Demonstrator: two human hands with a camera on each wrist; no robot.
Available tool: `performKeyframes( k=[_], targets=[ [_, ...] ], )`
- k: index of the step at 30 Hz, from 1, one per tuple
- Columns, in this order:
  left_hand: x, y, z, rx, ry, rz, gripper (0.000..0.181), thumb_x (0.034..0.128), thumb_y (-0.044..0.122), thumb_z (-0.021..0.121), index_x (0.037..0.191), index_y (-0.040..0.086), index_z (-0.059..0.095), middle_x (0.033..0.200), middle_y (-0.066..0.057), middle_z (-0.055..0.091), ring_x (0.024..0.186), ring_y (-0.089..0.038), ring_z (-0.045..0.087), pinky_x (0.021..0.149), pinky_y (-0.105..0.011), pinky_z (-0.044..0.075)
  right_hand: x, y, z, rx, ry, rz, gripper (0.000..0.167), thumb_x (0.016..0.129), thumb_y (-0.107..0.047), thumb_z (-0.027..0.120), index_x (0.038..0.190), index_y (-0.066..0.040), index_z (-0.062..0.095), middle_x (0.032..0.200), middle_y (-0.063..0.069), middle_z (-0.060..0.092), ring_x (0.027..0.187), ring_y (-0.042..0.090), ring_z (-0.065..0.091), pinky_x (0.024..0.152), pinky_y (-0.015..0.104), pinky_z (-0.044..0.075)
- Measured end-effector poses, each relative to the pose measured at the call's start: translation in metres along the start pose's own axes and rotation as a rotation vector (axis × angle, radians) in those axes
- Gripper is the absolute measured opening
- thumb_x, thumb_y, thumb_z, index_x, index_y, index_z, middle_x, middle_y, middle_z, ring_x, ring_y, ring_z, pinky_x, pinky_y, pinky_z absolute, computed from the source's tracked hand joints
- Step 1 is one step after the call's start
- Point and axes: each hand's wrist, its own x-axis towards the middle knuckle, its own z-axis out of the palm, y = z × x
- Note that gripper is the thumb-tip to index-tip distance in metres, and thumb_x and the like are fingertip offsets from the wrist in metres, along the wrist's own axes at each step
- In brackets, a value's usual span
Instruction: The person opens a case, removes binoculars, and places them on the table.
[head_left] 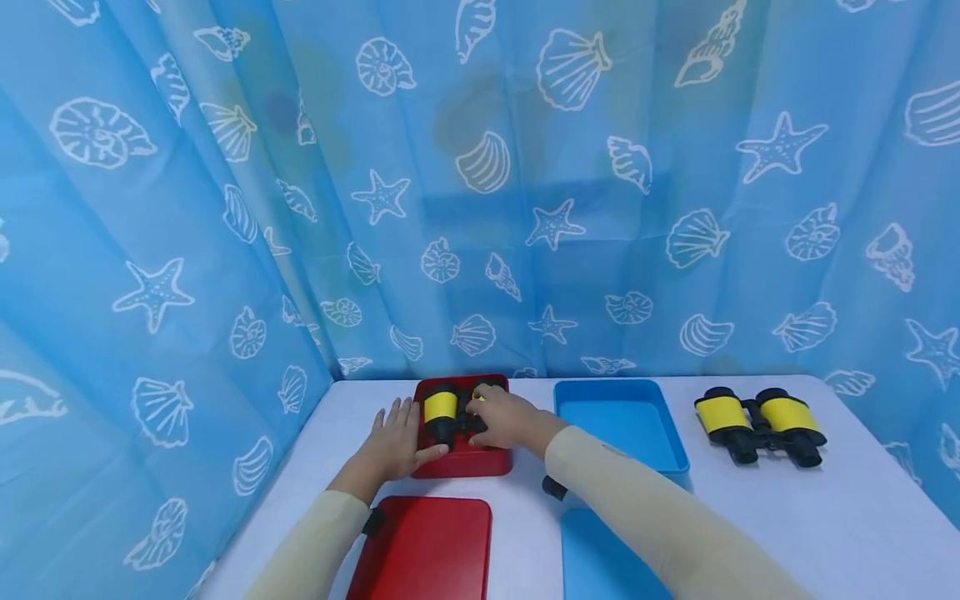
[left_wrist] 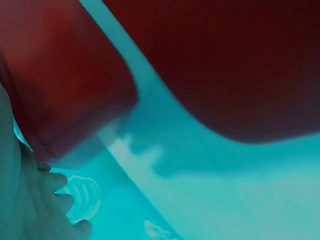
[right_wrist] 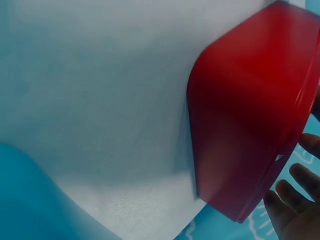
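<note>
A pair of black-and-yellow binoculars (head_left: 441, 406) lies in an open red box (head_left: 461, 467) at the back of the table. My right hand (head_left: 506, 417) reaches over the box's right rim and holds the right barrel, covering much of it. At the left wall of the box, my left hand (head_left: 396, 437) rests with fingers straight and thumb stretched along the front rim. The right wrist view shows the fingers (right_wrist: 305, 180) beside the rim of the red box (right_wrist: 245, 115). In the left wrist view, part of the left hand (left_wrist: 42, 205) appears beside the red box (left_wrist: 65, 70).
A red lid (head_left: 431, 550) lies in front of the red box. To the right stand a blue box (head_left: 618, 421) and a blue lid (head_left: 603, 554). Other binoculars (head_left: 761, 425) lie at the far right. A black piece (head_left: 553, 487) shows beside the right sleeve. A shell-patterned blue curtain surrounds the table.
</note>
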Motion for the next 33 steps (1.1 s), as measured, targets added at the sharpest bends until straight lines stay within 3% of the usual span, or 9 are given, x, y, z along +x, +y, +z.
performKeyframes(
  k=[4, 11, 17, 25, 33],
  targets=[
    [0.003, -0.005, 0.003, -0.052, -0.027, -0.015, 0.109, 0.0818, 0.072, 0.056, 0.153, -0.001, 0.019, 0.156, -0.021, 0.024, 0.144, -0.041, 0.015, 0.113, -0.059, 0.011, 0.009, 0.001, -0.001, -0.039, -0.015, 0.028, 0.079, 0.073, -0.052, 0.08, 0.141, -0.022, 0.053, 0.146, 0.007, 0.04, 0.136, 0.027, 0.034, 0.095, 0.044, 0.049],
    [0.006, -0.013, 0.006, -0.173, 0.009, -0.012, 0.115, 0.0751, 0.074, 0.062, 0.151, -0.002, 0.022, 0.15, -0.02, 0.034, 0.141, -0.041, 0.023, 0.112, -0.059, 0.015, 0.027, 0.0, -0.002, -0.094, -0.039, 0.056, 0.085, 0.073, -0.059, 0.076, 0.144, -0.02, 0.049, 0.151, 0.007, 0.038, 0.141, 0.028, 0.027, 0.107, 0.049, 0.035],
    [0.007, -0.016, 0.01, -0.192, 0.007, 0.011, 0.115, 0.0732, 0.073, 0.066, 0.152, 0.002, 0.021, 0.15, -0.018, 0.035, 0.141, -0.039, 0.024, 0.111, -0.059, 0.02, 0.033, 0.0, 0.009, -0.092, -0.036, 0.085, 0.096, 0.073, -0.063, 0.074, 0.149, -0.014, 0.041, 0.152, 0.009, 0.037, 0.143, 0.032, 0.023, 0.114, 0.051, 0.021],
    [0.004, -0.017, 0.01, -0.181, -0.022, -0.001, 0.117, 0.0736, 0.075, 0.063, 0.154, 0.002, 0.018, 0.153, -0.017, 0.03, 0.143, -0.038, 0.02, 0.113, -0.058, 0.018, 0.038, -0.014, 0.02, -0.087, 0.034, 0.122, 0.108, 0.067, -0.067, 0.075, 0.149, -0.007, 0.038, 0.145, 0.014, 0.043, 0.137, 0.037, 0.032, 0.11, 0.059, 0.024],
    [0.006, -0.016, 0.012, -0.185, -0.029, -0.011, 0.116, 0.0737, 0.073, 0.065, 0.154, 0.003, 0.018, 0.154, -0.017, 0.029, 0.143, -0.038, 0.021, 0.113, -0.058, 0.017, 0.045, -0.022, 0.028, -0.098, 0.043, 0.183, 0.107, 0.063, -0.06, 0.082, 0.147, -0.009, 0.041, 0.134, 0.015, 0.043, 0.125, 0.038, 0.034, 0.106, 0.059, 0.031]
  ],
)
